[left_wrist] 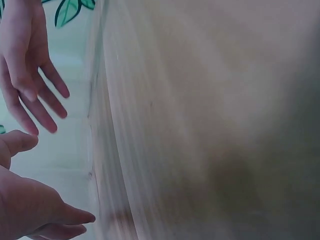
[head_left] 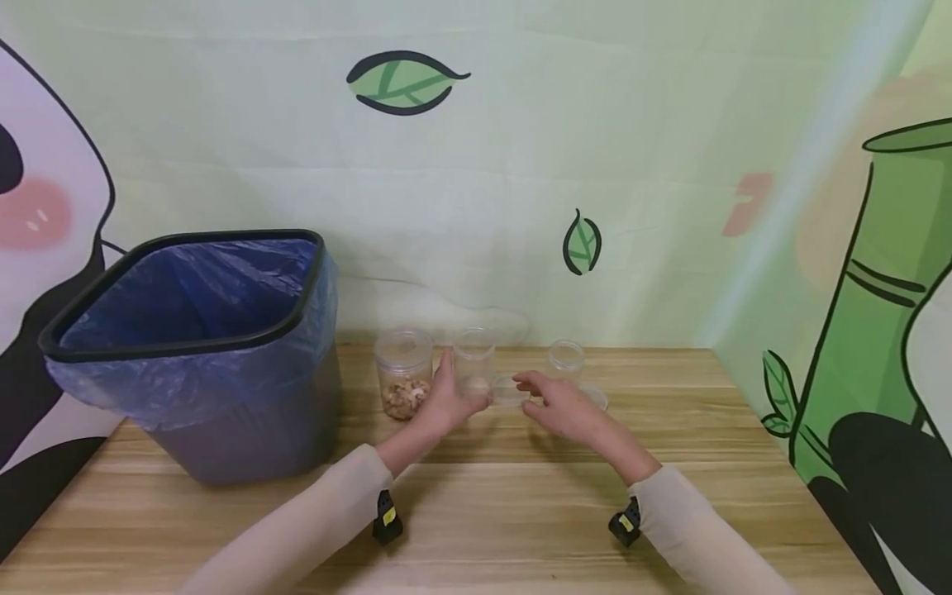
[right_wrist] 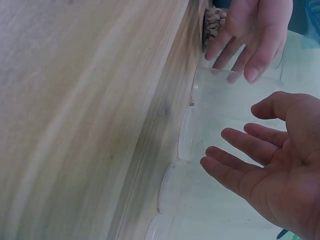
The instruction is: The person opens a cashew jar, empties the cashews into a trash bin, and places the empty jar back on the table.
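One clear jar (head_left: 474,357) stands beside the left grip (head_left: 448,402).

You are working in what looks like a staged recording corner: a creased cloth (head_left: 654,207) printed with cartoon leaves (head_left: 402,83), bamboo (head_left: 896,227) and a panda (head_left: 55,149) hangs behind your wood-grain counter (head_left: 506,512), and you wear small black cameras (head_left: 387,521). You cannot tell from these views whether a home, an office or a studio lies around it.

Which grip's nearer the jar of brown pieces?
Left. The left grip is just right of the jar of brown pieces, overlapping its edge in the head view; the right grip is farther right, in front of the rightmost jar.
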Demonstrator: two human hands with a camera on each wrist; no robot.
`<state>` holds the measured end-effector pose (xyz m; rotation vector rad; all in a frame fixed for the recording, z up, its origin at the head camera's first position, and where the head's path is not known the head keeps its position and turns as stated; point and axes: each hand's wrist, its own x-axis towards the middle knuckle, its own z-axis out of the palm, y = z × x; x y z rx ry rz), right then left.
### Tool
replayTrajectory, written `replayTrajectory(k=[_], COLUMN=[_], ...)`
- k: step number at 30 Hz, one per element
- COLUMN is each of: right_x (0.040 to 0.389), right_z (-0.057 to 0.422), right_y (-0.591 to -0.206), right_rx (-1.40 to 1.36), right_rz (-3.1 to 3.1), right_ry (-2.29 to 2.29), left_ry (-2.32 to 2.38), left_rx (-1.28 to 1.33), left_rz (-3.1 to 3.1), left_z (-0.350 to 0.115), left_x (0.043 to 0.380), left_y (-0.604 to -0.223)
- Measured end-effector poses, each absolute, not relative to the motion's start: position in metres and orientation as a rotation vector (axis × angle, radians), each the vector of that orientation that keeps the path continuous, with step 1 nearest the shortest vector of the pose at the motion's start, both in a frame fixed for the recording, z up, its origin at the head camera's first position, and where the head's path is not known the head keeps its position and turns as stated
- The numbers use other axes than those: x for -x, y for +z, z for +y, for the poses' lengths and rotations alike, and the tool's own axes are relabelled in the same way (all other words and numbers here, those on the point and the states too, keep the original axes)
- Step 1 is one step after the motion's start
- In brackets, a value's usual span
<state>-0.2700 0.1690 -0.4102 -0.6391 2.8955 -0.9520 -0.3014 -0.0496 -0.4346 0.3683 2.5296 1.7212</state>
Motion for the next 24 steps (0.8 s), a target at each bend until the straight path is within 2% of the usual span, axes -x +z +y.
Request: replayTrajectory(k=[7, 15, 24], right_x=[0.269, 0.265, 0.262], right_z=[0.17, 0.168, 0.163], right_y=[-0.409, -0.403, -0.396], right_rx=[0.622, 0.67, 0.717], right_rz=[2.905, 2.934, 2.946], right_ry=[-0.947, -0.952, -0.966], left_ry=[1.61, 1.53, 1.533], left_rx=[-0.494, -0.634, -0.539], left_rz=[2.535, 2.507, 2.606], left_z=[-0.066, -0.111, -0.15], left_x=[0.273, 0.244, 0.234], left_y=[-0.431, -0.425, -0.417])
